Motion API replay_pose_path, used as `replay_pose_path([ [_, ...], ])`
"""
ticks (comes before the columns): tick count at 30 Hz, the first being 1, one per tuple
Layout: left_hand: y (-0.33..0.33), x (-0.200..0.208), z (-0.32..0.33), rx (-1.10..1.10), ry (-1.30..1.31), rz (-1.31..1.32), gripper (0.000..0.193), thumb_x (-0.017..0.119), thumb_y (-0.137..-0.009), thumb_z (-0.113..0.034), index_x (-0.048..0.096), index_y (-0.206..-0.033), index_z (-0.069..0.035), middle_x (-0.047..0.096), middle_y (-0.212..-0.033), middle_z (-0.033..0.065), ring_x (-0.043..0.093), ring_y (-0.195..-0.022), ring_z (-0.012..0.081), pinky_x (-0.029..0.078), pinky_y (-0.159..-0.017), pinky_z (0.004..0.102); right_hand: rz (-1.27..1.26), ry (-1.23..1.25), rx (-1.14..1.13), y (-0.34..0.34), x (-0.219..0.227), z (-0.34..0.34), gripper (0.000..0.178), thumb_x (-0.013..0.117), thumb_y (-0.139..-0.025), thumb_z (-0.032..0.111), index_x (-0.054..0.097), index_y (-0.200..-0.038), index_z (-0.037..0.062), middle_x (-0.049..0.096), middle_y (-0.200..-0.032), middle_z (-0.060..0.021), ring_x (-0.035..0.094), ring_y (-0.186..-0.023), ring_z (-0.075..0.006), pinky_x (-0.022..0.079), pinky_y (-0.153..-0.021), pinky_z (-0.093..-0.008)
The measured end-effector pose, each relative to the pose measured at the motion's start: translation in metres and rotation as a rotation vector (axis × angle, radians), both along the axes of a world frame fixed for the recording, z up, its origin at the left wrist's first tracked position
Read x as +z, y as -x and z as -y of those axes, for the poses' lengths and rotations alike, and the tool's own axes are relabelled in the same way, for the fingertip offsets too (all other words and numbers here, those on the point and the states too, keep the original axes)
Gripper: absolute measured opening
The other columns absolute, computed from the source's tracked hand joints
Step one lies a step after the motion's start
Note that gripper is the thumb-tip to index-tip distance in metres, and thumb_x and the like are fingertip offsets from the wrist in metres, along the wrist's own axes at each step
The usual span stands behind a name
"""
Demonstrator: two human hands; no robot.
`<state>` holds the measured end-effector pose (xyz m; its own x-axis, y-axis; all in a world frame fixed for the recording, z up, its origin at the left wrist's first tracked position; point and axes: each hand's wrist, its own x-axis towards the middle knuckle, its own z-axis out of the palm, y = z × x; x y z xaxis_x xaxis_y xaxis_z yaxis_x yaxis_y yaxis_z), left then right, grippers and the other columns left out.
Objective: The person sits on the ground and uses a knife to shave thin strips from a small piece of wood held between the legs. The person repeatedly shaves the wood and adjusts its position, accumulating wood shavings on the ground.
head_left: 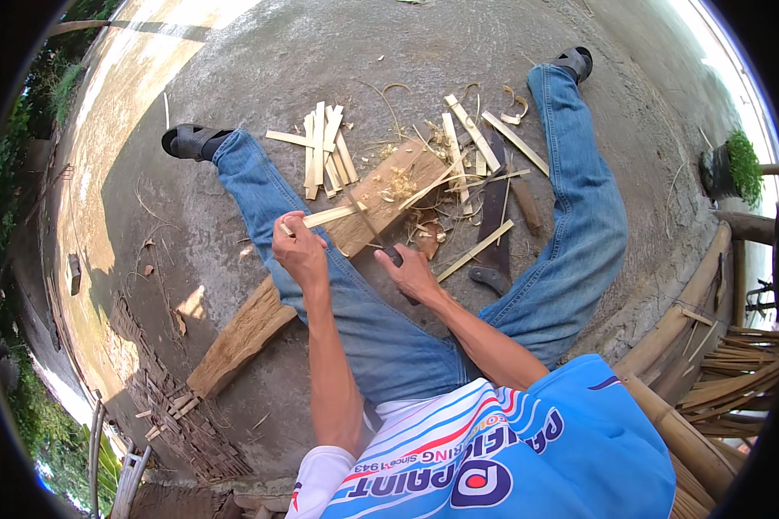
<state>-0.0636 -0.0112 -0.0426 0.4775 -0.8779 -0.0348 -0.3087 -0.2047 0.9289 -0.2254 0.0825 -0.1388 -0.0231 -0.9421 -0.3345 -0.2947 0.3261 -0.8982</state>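
Head view: left hand [299,251] fingers clamp a flat bamboo strip [329,217]; right hand [413,274] fingers grip a dark-handled knife [379,240].

Sunlit concrete floor [320,52], potted plant [734,164] beside it.

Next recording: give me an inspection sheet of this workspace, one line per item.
Surface: bare concrete ground, partly sunlit; a wooden plank lies slanted across the person's left leg.
Job's things: left hand grips a pale bamboo strip; right hand holds a dark-handled knife whose blade meets the strip over the plank.
Clutter: stack of cut strips, loose strips and shavings, a saw between the legs.
Grippers: both hands closed on their things.
Cables: nothing seen.
Surroundings: woven mat on the person's left, bamboo poles and a potted plant on the right.
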Motion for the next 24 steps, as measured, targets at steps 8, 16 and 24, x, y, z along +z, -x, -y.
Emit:
replay_pose_path([
  [8, 0.007, 0.012, 0.008, 0.042, -0.01, -0.683, 0.036, 0.07, -0.102, -0.037, 0.06, -0.095, -0.003, 0.074, -0.08, 0.0145, 0.073, -0.068, 0.0187, 0.057, -0.062, 0.029, 0.262, -0.262, -0.066, 0.003, 0.011, 0.01, 0.058, 0.064, -0.099, 0.054, 0.061, -0.09, -0.0031, 0.064, -0.066, -0.0141, 0.063, -0.05, -0.0198, 0.051, -0.052, -0.0378],
  [16, -0.011, 0.002, 0.006, -0.161, 0.029, -0.239, 0.036, 0.062, -0.106, -0.04, 0.062, -0.099, -0.004, 0.069, -0.077, 0.0075, 0.062, -0.067, 0.0121, 0.052, -0.066, 0.0275, 0.129, -0.014, 0.033, -0.002, 0.036, 0.012, 0.051, 0.065, -0.1, 0.049, 0.063, -0.087, -0.0008, 0.065, -0.068, -0.0132, 0.061, -0.053, -0.0211, 0.051, -0.057, -0.0394],
  [24, -0.015, 0.003, 0.004, -0.203, 0.02, -0.19, 0.038, 0.06, -0.107, -0.041, 0.064, -0.099, -0.005, 0.058, -0.07, 0.0007, 0.053, -0.068, 0.0084, 0.044, -0.066, 0.0271, 0.039, 0.016, 0.096, 0.016, 0.028, 0.008, 0.053, 0.064, -0.101, 0.048, 0.063, -0.085, -0.003, 0.061, -0.064, -0.0104, 0.061, -0.055, -0.0193, 0.049, -0.055, -0.0375],
])
